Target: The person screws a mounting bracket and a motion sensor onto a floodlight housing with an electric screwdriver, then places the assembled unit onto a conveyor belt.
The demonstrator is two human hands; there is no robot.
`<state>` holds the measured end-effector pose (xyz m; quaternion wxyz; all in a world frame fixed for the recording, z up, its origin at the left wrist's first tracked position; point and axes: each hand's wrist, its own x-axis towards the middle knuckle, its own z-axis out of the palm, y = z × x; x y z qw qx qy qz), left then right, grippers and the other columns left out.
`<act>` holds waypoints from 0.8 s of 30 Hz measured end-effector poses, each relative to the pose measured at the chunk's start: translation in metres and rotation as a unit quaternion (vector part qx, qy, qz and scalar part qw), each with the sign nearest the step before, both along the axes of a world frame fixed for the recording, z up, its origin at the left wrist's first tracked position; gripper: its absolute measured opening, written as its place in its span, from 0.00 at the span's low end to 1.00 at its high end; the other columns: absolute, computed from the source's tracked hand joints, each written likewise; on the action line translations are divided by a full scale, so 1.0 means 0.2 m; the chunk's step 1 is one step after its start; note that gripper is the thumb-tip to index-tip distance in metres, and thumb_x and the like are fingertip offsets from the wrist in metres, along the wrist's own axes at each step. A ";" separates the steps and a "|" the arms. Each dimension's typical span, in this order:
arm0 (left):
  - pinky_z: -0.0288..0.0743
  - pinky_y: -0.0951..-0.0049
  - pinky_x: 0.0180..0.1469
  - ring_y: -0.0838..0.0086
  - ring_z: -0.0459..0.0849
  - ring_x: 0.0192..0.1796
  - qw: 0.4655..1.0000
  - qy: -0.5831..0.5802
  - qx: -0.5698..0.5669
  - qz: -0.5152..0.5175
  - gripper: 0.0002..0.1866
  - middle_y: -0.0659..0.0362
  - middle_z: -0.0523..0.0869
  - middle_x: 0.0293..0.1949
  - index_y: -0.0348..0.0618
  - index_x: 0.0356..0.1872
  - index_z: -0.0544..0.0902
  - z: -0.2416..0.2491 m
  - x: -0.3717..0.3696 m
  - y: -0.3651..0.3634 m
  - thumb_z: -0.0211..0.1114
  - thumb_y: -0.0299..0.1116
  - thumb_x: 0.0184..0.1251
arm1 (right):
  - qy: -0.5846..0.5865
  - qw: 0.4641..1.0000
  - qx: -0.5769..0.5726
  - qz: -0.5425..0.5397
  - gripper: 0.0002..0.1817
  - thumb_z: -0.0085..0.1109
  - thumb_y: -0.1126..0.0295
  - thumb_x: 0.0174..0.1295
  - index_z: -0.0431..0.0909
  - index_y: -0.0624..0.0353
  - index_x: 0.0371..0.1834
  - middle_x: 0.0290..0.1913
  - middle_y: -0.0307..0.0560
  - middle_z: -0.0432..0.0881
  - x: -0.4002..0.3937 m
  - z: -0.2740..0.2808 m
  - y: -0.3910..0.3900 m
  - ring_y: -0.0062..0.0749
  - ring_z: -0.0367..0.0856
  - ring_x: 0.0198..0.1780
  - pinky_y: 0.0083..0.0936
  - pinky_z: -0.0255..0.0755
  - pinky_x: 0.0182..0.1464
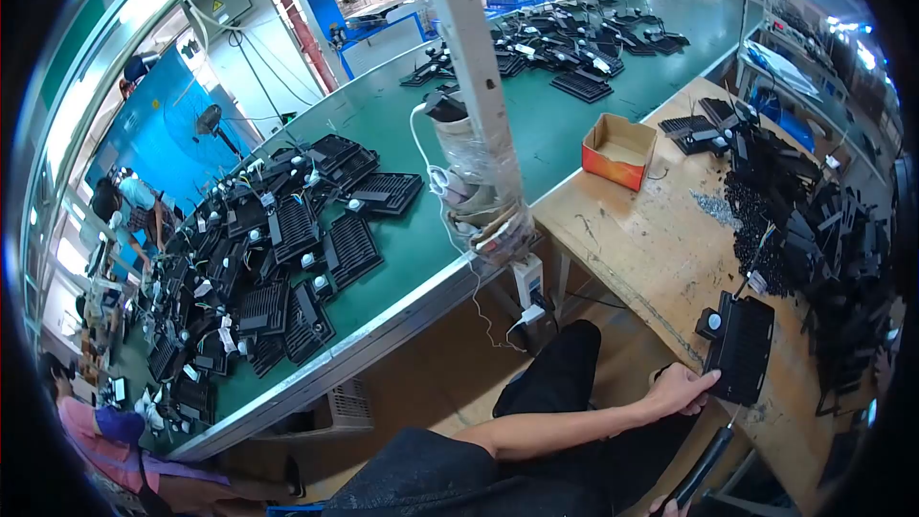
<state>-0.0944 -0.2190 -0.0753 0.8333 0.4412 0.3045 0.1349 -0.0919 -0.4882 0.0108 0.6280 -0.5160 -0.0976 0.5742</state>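
At the near edge of the wooden bench, my left hand (682, 390) is closed on the lower corner of a black floodlight (742, 349), thumb on its face. A small sensor with a white dome (714, 322) sticks out from the floodlight's side, and a wire with a white tag rises from its top. Low in the view, my right hand (672, 507) is partly cut off by the frame edge. It is wrapped round the black handle of a screwdriver (706, 464), whose thin metal tip points up at the floodlight's lower edge.
Black brackets (842, 258) and small dark screws (751, 220) are heaped on the wooden bench (632, 239), beside an open cardboard box (617, 155). Many floodlights (287, 230) cover the green conveyor (402, 268). A taped post (479, 105) stands between. A person (105, 436) is at lower left.
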 end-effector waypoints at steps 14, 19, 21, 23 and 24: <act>0.90 0.77 0.38 0.79 0.87 0.32 0.964 -0.103 -0.094 0.225 0.23 0.57 0.88 0.42 0.35 0.54 0.81 0.15 -0.05 0.01 0.73 0.48 0.77 | -0.612 0.790 -0.010 -0.043 0.07 0.50 0.67 0.80 0.70 0.60 0.47 0.43 0.53 0.79 0.13 -0.49 -0.18 0.40 0.72 0.30 0.45 0.74 0.41; 0.94 0.68 0.42 0.73 0.92 0.41 0.964 -0.129 -0.103 0.209 0.20 0.55 0.89 0.46 0.33 0.59 0.77 0.19 -0.02 0.13 0.70 0.36 0.77 | -0.795 0.602 0.049 -0.054 0.09 0.49 0.66 0.81 0.72 0.61 0.48 0.43 0.54 0.79 0.18 -0.79 -0.26 0.39 0.72 0.30 0.46 0.73 0.40; 0.94 0.67 0.43 0.72 0.92 0.41 0.972 -0.105 -0.080 0.193 0.18 0.55 0.88 0.47 0.31 0.58 0.77 0.19 -0.02 0.14 0.68 0.33 0.76 | -0.528 0.845 0.066 -0.060 0.11 0.50 0.66 0.81 0.73 0.64 0.54 0.48 0.56 0.81 0.17 -0.72 -0.28 0.41 0.74 0.31 0.54 0.73 0.43; 0.94 0.66 0.44 0.72 0.92 0.41 0.974 -0.123 -0.081 0.171 0.17 0.55 0.88 0.47 0.30 0.57 0.79 0.21 -0.04 0.12 0.67 0.31 0.75 | -0.703 0.711 0.014 -0.017 0.19 0.51 0.67 0.81 0.69 0.61 0.71 0.62 0.61 0.81 0.28 -1.09 -0.43 0.49 0.84 0.49 0.64 0.75 0.62; 0.93 0.67 0.44 0.73 0.92 0.42 0.970 -0.150 -0.078 0.175 0.20 0.57 0.89 0.48 0.31 0.61 0.80 0.20 -0.07 0.09 0.68 0.32 0.76 | -0.796 0.604 -0.046 -0.009 0.23 0.51 0.67 0.81 0.66 0.58 0.76 0.66 0.62 0.80 0.30 -1.23 -0.47 0.52 0.86 0.57 0.67 0.73 0.70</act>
